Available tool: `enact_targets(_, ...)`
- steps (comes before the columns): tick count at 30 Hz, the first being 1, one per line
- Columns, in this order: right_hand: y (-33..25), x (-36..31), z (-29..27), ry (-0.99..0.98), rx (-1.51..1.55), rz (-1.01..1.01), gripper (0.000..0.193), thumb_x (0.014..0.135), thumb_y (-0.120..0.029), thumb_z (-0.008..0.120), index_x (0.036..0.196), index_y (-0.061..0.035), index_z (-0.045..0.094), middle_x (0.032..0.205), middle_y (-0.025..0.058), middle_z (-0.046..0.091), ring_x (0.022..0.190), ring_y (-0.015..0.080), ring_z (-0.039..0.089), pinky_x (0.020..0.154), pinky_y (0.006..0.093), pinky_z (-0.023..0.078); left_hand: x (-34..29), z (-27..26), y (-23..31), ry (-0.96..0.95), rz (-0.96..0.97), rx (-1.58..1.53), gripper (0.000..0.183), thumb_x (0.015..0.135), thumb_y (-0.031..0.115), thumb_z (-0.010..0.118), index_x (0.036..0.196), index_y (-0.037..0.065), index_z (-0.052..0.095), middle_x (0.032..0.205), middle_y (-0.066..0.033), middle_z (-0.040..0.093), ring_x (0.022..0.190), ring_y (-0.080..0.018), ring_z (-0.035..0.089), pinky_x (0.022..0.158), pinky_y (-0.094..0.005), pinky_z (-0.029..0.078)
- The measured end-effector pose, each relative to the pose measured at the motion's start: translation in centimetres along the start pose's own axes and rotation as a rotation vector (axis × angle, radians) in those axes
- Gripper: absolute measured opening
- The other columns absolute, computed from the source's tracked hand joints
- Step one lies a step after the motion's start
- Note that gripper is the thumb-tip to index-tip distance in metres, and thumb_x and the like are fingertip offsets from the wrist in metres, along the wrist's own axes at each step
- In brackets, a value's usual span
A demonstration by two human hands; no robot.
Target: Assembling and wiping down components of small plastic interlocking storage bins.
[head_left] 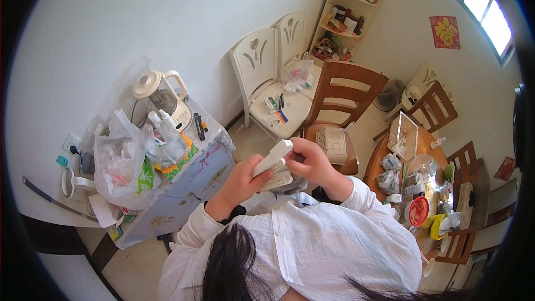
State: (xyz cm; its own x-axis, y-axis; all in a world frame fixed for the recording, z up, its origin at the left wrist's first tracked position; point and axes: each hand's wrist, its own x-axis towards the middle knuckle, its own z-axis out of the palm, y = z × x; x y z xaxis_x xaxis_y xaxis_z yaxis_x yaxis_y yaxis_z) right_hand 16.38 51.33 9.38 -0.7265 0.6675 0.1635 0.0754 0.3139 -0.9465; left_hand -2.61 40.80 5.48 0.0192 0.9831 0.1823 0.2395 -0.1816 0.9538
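Note:
In front of my chest my left hand (244, 181) is wrapped round a long white bar-shaped object (274, 156), which tilts up toward the right. A second pale piece (278, 180) shows just below it, under my left fingers. My right hand (315, 161) is closed at the right side of these pieces, its fingertips curled in beside them. What exactly the right fingers pinch is hidden. Something greyish and see-through (294, 186) hangs beneath the hands, its kind unclear.
A small cabinet (192, 181) on the left bears a blender (161, 92) and a stuffed plastic bag (123, 161). Ahead stand a white chair (259, 58) with small boxes and a brown chair (348, 92) holding a white basket (332, 145). A cluttered round table (379, 175) is at right.

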Motion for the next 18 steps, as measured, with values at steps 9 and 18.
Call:
enact_targets(9, 3.2, 0.3, 0.5, -0.068, 0.081, 0.172, 0.006, 0.086, -0.006, 0.058, 0.089, -0.0008, 0.06, 0.079, -0.0023, 0.052, 0.073, 0.0051, 0.048, 0.064, 0.0221, 0.041, 0.1, 0.5, -1.0, 0.165, 0.031, -0.309, 0.036, 0.092, 0.038, 0.061, 0.1, 0.003, 0.055, 0.077, -0.0034, 0.058, 0.06, -0.0084, 0.057, 0.049, -0.0247, 0.045)
enact_targets(18, 0.6, -0.5, 0.2, 0.017, 0.586, 0.046, 0.034, 0.072, 0.007, 0.048, 0.104, -0.0036, 0.054, 0.1, 0.0032, 0.05, 0.091, 0.013, 0.047, 0.08, 0.0238, 0.039, -0.1, 0.1, -0.9, 0.274, -0.021, -0.172, 0.036, 0.092, 0.039, 0.06, 0.1, 0.004, 0.054, 0.07, -0.0026, 0.057, 0.054, -0.0095, 0.056, 0.049, -0.025, 0.045)
